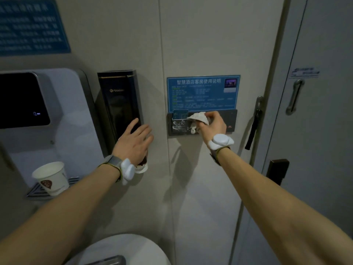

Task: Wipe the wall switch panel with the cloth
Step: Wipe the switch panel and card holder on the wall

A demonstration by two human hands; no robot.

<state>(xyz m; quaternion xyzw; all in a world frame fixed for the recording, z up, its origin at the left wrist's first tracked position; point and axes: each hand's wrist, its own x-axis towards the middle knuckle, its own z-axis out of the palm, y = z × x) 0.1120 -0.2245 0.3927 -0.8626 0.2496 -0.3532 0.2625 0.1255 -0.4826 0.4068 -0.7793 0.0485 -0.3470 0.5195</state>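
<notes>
Right hand (214, 124) clenched on crumpled white cloth (198, 118), pressed mid dark rectangular wall switch panel (232, 121) | left hand (134, 139) open, flat on beige wall (200, 35) | wiping underway; panel's right end apparently not yet reached.

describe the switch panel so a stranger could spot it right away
Find the blue instruction sign on the pale wall left of the door. The wall switch panel is the dark strip directly beneath it, holding a key card, where the right hand presses a white cloth.
</notes>
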